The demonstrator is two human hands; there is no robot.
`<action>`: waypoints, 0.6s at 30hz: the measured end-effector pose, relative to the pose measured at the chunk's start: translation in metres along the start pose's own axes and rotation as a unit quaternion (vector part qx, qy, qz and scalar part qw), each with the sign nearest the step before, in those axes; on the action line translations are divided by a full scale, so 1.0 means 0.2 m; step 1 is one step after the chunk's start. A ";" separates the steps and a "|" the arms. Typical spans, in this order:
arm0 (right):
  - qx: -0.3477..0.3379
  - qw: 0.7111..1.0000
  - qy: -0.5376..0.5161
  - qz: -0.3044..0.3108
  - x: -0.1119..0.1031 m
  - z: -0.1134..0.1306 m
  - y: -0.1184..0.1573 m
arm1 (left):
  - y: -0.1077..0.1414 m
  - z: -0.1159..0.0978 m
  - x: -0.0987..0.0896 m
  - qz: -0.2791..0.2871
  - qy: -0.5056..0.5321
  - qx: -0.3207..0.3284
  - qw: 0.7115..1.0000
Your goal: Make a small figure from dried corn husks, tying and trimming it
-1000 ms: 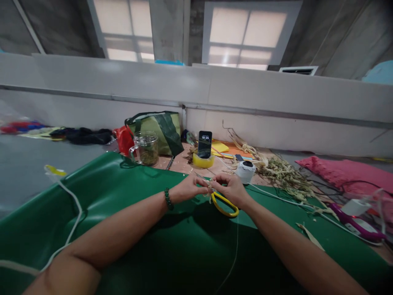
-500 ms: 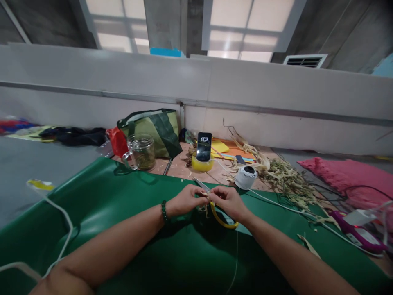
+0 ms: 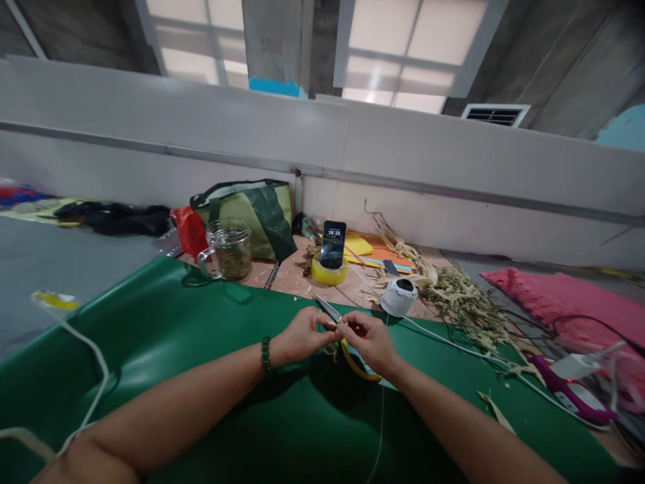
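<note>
My left hand point(image 3: 301, 333) and my right hand point(image 3: 373, 344) meet over the green mat point(image 3: 222, 417), their fingertips pinched together. Between them is a small strip of pale dried husk point(image 3: 331, 349), its ends dangling below my left fingers. Most of the strip is covered by my fingers. Scissors point(image 3: 359, 365) with yellow handles lie just beneath, the blades pointing away past my fingertips. I cannot tell whether my hands touch them. A thin white thread runs down the mat beside my right hand, below a white spool point(image 3: 398, 298).
A phone point(image 3: 333, 245) leans upright in a yellow tape roll point(image 3: 329, 273). Left of it stand a glass mug point(image 3: 234, 252) and a green bag point(image 3: 267, 215). Dried husks point(image 3: 461, 302) are heaped at right, near a purple power strip point(image 3: 569, 390) with cables and pink cloth point(image 3: 549, 302).
The view has shifted slightly. My hands stay pinched together above the scissors, and my right fingers have turned a little around the husk strip.
</note>
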State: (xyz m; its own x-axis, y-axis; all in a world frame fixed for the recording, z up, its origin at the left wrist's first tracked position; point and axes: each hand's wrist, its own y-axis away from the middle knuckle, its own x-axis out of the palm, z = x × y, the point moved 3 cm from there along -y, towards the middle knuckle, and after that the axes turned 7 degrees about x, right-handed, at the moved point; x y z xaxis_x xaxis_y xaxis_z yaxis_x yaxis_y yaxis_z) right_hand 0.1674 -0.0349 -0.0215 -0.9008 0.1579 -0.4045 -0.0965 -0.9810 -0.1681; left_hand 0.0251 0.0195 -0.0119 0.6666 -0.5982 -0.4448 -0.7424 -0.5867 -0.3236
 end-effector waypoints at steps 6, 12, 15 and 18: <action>-0.023 0.999 0.030 0.002 0.00 0.00 0.00 | -0.01 0.05 0.00 0.018 0.003 -0.007 1.000; -0.015 1.000 0.013 0.018 0.00 -0.02 -0.01 | 0.00 0.05 -0.02 0.005 -0.071 -0.002 0.997; -0.022 0.999 0.021 0.007 0.01 -0.02 -0.01 | 0.00 0.02 -0.02 -0.004 -0.121 0.000 0.993; -0.031 0.999 0.041 0.005 0.01 -0.02 -0.01 | -0.01 0.01 -0.03 0.013 -0.126 -0.016 0.992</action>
State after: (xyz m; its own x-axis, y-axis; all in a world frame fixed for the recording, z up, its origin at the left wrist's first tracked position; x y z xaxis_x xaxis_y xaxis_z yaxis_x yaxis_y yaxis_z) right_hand 0.1675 -0.0311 -0.0258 -0.8633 0.1591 -0.4790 -0.0587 -0.9742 -0.2179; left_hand 0.0227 0.0256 -0.0112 0.6067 -0.4592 -0.6489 -0.7534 -0.5925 -0.2852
